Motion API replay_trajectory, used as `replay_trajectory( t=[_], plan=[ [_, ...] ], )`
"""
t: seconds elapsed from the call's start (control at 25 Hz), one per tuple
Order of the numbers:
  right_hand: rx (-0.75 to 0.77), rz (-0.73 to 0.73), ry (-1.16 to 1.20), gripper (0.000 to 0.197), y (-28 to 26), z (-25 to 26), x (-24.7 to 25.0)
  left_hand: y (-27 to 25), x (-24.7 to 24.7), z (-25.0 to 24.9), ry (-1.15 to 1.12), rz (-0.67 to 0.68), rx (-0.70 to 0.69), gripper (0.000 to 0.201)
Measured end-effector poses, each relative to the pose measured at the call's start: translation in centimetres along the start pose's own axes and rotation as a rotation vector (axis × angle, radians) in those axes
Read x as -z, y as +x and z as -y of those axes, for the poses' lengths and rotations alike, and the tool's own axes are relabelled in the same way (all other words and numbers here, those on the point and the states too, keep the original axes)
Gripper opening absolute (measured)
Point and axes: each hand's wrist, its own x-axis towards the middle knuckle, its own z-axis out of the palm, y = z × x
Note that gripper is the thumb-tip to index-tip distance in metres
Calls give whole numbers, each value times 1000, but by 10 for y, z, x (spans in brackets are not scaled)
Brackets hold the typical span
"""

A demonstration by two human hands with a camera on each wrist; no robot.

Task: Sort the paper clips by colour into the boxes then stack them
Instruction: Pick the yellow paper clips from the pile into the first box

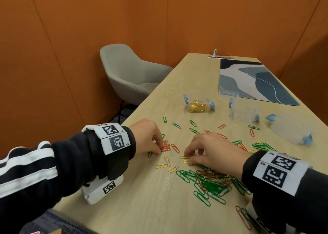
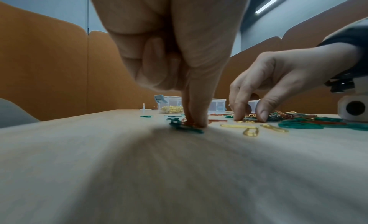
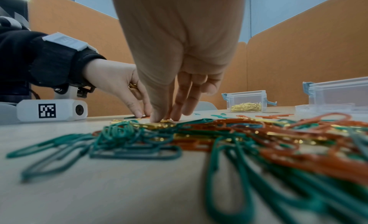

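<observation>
Paper clips [image 1: 211, 182] lie mixed on the table [image 1: 142, 198], nearest my right hand [image 1: 213, 150].

Its fingers [image 1: 188, 153] pinch gold clips [image 1: 185, 159] just left of the heap; farther left, my left hand [image 1: 147, 136] pinches red clips [image 1: 166, 146]. Beyond sit three boxes I count: one with gold clips [image 1: 198, 106], two clear ones [image 1: 244, 113] looking empty.

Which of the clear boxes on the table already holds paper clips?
The box with gold clips, the leftmost one and nearest the grey chair. The other clear boxes to its right look empty.
</observation>
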Motion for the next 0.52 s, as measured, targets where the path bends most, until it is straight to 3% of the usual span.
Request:
replay_trajectory(
  t=[0.24, 0.4, 0.52],
  plan=[
    [-34, 2, 47, 13, 1, -2, -2, 4, -5, 0, 21, -2, 40, 21],
    [-37, 39, 63, 8, 1, -2, -4, 10, 0, 2, -76, -177, 106, 21],
    [-33, 68, 51, 7, 0, 0, -4, 8, 1, 1, -67, -173, 64, 18]
  ],
)
